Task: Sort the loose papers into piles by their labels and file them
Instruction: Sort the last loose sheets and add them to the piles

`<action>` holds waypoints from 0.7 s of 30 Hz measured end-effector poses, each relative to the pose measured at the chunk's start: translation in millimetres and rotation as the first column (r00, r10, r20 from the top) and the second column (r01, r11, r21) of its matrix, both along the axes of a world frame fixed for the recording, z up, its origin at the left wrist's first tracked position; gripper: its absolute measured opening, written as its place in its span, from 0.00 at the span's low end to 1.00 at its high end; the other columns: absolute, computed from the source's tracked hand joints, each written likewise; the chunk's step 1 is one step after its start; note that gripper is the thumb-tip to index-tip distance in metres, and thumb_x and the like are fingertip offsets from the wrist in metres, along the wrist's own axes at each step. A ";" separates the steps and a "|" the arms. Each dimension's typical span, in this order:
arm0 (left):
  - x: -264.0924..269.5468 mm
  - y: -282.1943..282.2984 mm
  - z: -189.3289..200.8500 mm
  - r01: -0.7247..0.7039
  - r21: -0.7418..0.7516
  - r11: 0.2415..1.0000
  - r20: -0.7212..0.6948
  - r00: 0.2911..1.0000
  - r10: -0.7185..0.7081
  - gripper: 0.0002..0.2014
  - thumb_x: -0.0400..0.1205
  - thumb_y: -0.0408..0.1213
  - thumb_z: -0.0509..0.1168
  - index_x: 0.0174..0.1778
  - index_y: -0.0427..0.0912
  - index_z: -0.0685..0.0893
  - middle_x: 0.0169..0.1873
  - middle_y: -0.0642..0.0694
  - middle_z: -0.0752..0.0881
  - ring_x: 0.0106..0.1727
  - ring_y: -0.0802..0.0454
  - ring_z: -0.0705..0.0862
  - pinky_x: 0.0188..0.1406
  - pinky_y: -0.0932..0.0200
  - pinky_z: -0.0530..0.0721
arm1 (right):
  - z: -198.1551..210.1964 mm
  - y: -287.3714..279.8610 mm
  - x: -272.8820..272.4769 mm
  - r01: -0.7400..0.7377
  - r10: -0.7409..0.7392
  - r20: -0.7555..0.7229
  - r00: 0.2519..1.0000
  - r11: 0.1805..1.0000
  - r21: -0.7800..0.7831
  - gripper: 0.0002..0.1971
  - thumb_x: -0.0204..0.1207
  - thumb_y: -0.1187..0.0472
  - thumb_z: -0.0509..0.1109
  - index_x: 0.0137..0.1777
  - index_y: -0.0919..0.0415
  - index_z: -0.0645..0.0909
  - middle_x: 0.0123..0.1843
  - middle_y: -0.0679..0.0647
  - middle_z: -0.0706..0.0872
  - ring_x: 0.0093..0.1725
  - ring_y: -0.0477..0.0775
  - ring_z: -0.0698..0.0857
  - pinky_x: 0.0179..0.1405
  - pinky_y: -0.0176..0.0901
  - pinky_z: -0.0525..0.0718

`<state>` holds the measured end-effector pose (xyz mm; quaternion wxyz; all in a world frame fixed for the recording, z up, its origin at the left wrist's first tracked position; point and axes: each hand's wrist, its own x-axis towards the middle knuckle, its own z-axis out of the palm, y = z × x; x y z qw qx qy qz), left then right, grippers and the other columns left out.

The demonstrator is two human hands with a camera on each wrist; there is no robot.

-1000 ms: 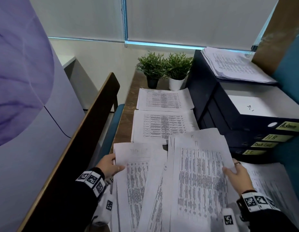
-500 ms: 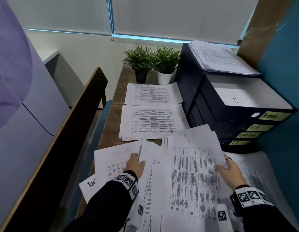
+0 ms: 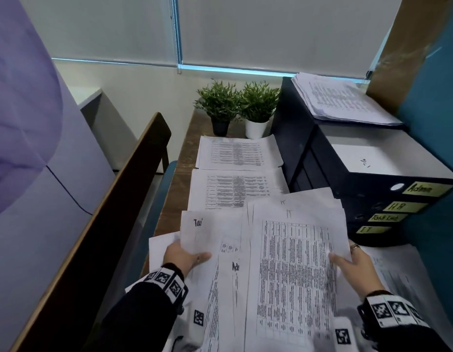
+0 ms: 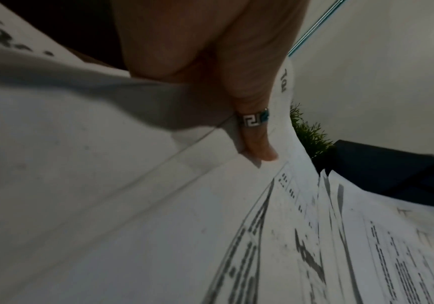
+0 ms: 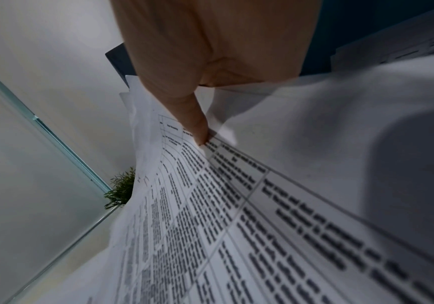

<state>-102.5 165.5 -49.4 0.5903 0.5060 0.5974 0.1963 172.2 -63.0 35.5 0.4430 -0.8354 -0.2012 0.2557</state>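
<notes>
The left hand (image 3: 184,255) pinches the left edge of a sheet marked "Ta" (image 3: 207,232), its ringed thumb on top and the fingers tucked out of sight beneath. The right hand (image 3: 352,265) grips the right edge of a fanned bundle of loose papers (image 3: 291,262), thumb pressed on the printed table of the top sheet and the other fingers hidden under the stack. Both forearms reach forward in dark sleeves with black-and-white marker bands at the wrists.

The bundle is thin white paper, bowed and overlapping, dense with small ruled print; handwritten "IT" shows near the top of two sheets and "Ad" on a lower one. It is held above the near end of a narrow wooden desk (image 3: 179,179). More sheets lie flat under the right wrist.

Farther along the desk lie two flat piles of printed pages (image 3: 235,174), one behind the other. To the right stand dark stacked file boxes (image 3: 372,199) with yellow labels reading Admin, HR, Task List and IT; the top one holds white paper, and a loose stack of pages (image 3: 342,100) rests on the boxes behind. Two small potted plants (image 3: 240,105) stand at the far end
</notes>
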 end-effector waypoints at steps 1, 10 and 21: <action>-4.6 1.1 0.6 -0.013 0.029 1.000 -0.031 0.999 0.014 0.49 0.36 0.52 0.85 0.54 0.42 0.79 0.50 0.42 0.88 0.53 0.39 0.86 0.57 0.40 0.84 | 1.1 1.8 -0.9 -0.002 0.002 0.008 1.000 1.000 0.003 0.17 0.78 0.70 0.65 0.66 0.64 0.76 0.57 0.60 0.85 0.55 0.58 0.82 0.61 0.52 0.77; -11.5 -19.1 18.9 0.377 0.191 0.906 -0.626 0.758 -0.184 0.44 0.71 0.53 0.73 0.79 0.47 0.60 0.76 0.44 0.64 0.76 0.44 0.63 0.74 0.45 0.65 | 0.0 6.1 -12.9 -0.022 0.023 0.036 0.999 0.999 -0.032 0.15 0.78 0.71 0.64 0.64 0.69 0.76 0.55 0.64 0.84 0.51 0.57 0.80 0.55 0.46 0.74; 8.8 -23.8 33.9 0.482 0.056 0.875 -0.494 0.775 -0.395 0.19 0.74 0.37 0.71 0.61 0.46 0.79 0.55 0.48 0.85 0.59 0.46 0.80 0.65 0.53 0.70 | 2.6 2.9 -16.5 -0.038 0.043 0.054 0.998 0.996 -0.081 0.19 0.78 0.71 0.64 0.69 0.67 0.74 0.58 0.65 0.84 0.50 0.57 0.80 0.51 0.45 0.74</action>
